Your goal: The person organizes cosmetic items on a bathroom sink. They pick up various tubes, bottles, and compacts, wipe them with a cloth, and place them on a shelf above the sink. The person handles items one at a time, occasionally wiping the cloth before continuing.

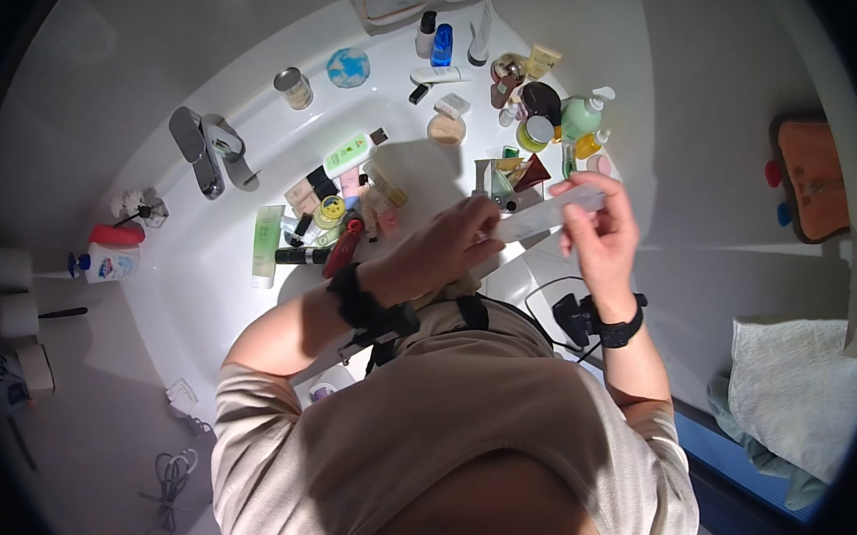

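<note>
A long, translucent whitish tube or sleeve (533,219) spans the gap between my two hands. Its right end is gripped between the thumb and fingers of my right hand (605,229). At the other end, the fingers of my left hand (467,235) close on it. Just beyond it stands a small clear holder (497,177) with sachets, among them a dark red packet (532,172). To the left of my left hand, a heap of cosmetics lies in the white basin, including a green tube (268,245), a white-and-green bottle (350,156) and a red item (343,249).
A chrome faucet (201,153) rises at the basin's left rim. Along the back are a metal can (293,89) and a blue bottle (442,45). A mint pump bottle (583,115) stands at the right among several jars. A white towel (791,384) hangs at lower right.
</note>
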{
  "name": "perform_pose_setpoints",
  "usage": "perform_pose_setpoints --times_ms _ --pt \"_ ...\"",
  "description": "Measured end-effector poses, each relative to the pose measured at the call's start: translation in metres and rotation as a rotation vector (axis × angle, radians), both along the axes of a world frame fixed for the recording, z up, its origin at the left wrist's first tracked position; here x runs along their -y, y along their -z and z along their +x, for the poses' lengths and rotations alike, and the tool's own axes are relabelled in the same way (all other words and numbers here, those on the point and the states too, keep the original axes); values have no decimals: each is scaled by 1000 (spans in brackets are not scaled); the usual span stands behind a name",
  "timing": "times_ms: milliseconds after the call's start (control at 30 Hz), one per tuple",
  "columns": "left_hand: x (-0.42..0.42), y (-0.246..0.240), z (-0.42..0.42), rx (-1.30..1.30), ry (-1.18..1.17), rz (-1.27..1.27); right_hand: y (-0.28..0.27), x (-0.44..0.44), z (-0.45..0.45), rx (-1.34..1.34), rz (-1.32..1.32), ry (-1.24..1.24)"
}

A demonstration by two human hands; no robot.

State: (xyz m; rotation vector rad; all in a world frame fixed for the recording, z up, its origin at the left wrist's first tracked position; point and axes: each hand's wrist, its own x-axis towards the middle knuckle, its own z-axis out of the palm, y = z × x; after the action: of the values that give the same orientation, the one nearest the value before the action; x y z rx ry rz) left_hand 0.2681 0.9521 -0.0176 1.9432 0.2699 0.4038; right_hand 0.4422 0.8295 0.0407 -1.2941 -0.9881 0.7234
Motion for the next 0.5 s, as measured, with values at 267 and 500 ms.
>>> perform_pose_setpoints --times_ms 267,500 --pt "-23 13 21 77 -184 208 1 8 41 455 -50 187" --pt "-30 43 20 12 -196 139 40 -16 34 736 -105 -9"
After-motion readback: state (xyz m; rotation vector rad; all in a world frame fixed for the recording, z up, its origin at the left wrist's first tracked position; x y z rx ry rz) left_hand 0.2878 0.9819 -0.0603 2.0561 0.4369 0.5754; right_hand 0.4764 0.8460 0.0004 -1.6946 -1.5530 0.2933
